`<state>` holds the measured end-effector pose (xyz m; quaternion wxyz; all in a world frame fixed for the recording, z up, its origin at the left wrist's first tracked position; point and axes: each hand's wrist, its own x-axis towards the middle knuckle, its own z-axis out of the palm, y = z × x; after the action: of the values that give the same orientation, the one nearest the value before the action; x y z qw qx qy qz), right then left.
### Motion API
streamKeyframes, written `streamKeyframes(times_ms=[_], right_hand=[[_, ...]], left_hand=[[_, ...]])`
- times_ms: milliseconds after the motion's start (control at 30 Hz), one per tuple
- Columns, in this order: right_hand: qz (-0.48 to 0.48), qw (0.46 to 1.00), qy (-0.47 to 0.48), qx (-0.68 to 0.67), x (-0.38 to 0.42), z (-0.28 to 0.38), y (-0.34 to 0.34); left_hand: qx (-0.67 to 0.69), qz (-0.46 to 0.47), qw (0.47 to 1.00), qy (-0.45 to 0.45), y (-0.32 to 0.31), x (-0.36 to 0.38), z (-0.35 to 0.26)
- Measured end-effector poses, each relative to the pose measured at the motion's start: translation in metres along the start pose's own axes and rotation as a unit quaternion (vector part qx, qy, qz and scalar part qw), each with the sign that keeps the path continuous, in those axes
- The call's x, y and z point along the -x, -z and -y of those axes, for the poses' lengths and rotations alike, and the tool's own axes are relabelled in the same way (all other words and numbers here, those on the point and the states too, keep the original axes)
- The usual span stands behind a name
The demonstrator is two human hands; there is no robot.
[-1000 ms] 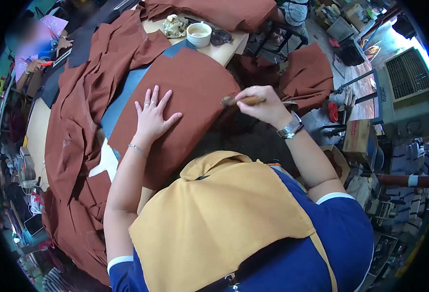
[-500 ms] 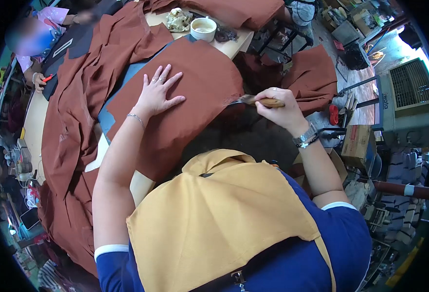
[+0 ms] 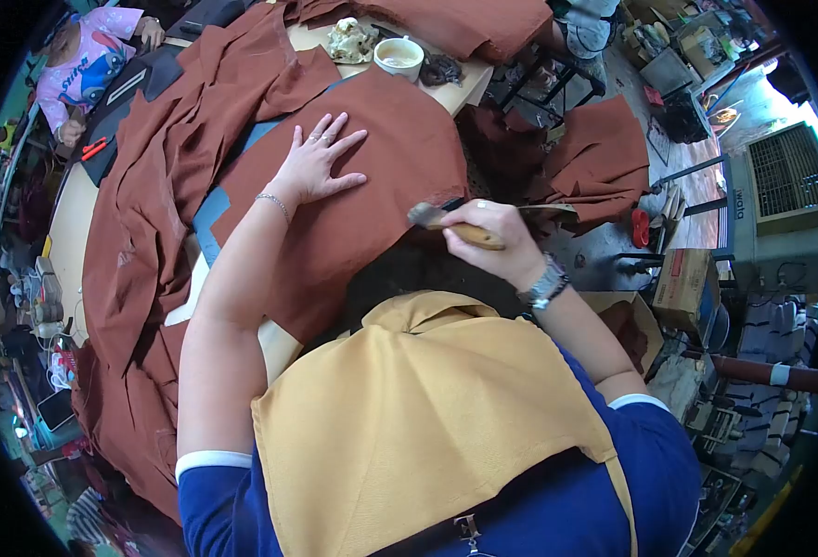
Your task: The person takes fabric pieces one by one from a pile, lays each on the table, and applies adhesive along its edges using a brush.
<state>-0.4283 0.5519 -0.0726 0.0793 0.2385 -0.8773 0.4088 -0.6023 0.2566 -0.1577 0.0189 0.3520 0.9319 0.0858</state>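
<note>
Head view: the left hand (image 3: pixel 321 169), spread flat, should steady the brown sheet (image 3: pixel 386 139) on the worktop (image 3: pixel 472 84) while the right hand (image 3: pixel 499 243), gripping the wooden-handled brush (image 3: pixel 469 233), strokes evenly near the sheet's edge.

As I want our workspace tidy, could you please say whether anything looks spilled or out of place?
Nothing stands out: the cup stands upright with no visible spill, the left hand lies on a smooth brown sheet, and the right hand holds a brush.
</note>
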Motion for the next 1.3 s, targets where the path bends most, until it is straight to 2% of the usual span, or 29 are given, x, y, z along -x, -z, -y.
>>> streamKeyframes(times_ms=[100, 167, 233, 300, 433, 500, 567, 667, 700, 800, 933, 1000, 1100, 1167, 1233, 1300], right_hand=[[-0.008, 0.995, -0.049, 0.088, 0.014, -0.006, 0.030], [-0.049, 0.996, -0.034, 0.060, 0.012, 0.000, 0.026], [-0.048, 0.998, 0.020, 0.024, -0.001, 0.017, 0.005], [-0.004, 1.000, 0.009, 0.003, -0.004, 0.016, -0.018], [0.018, 0.998, -0.014, 0.052, 0.011, 0.010, 0.011], [-0.011, 0.996, -0.042, 0.076, 0.007, 0.003, 0.030], [-0.093, 0.994, -0.021, 0.052, -0.029, 0.000, 0.045], [-0.130, 0.984, 0.002, 0.121, -0.105, -0.014, 0.065], [-0.160, 0.984, 0.037, 0.075, -0.134, -0.045, 0.061], [-0.148, 0.988, -0.038, 0.026, -0.209, -0.090, 0.052], [-0.110, 0.985, -0.093, 0.096, -0.255, -0.146, 0.025], [-0.077, 0.980, -0.126, 0.136, -0.259, -0.171, 0.016], [-0.160, 0.974, -0.155, 0.031, -0.266, -0.188, 0.021], [-0.179, 0.975, -0.130, -0.015, -0.252, -0.149, 0.033], [-0.166, 0.980, -0.082, 0.066, -0.236, -0.145, 0.037], [-0.081, 0.985, -0.053, 0.144, -0.218, -0.139, 0.040]], left_hand=[[0.005, 0.002, 1.000, -0.006, 0.001, -0.003, 0.002], [0.007, 0.004, 1.000, -0.014, 0.000, -0.002, 0.004], [0.007, 0.001, 1.000, -0.023, 0.000, -0.004, 0.006], [0.012, 0.002, 1.000, -0.027, 0.001, -0.006, 0.007], [0.010, -0.015, 1.000, -0.024, -0.001, -0.004, 0.010], [0.013, -0.053, 0.998, -0.011, -0.001, 0.004, 0.005], [0.004, -0.097, 0.995, 0.020, -0.005, 0.023, -0.003], [0.043, -0.079, 0.990, 0.106, 0.010, 0.081, -0.027], [0.047, -0.074, 0.989, 0.120, 0.012, 0.105, -0.032], [0.042, -0.048, 0.979, 0.196, 0.028, 0.162, -0.051], [0.053, -0.057, 0.966, 0.249, 0.013, 0.189, -0.055], [0.047, -0.057, 0.965, 0.250, 0.011, 0.188, -0.053], [0.049, -0.055, 0.965, 0.251, 0.012, 0.189, -0.054], [0.049, -0.057, 0.965, 0.252, 0.012, 0.190, -0.055], [0.043, -0.063, 0.965, 0.250, 0.009, 0.190, -0.054], [0.046, -0.069, 0.966, 0.246, 0.012, 0.189, -0.054]])
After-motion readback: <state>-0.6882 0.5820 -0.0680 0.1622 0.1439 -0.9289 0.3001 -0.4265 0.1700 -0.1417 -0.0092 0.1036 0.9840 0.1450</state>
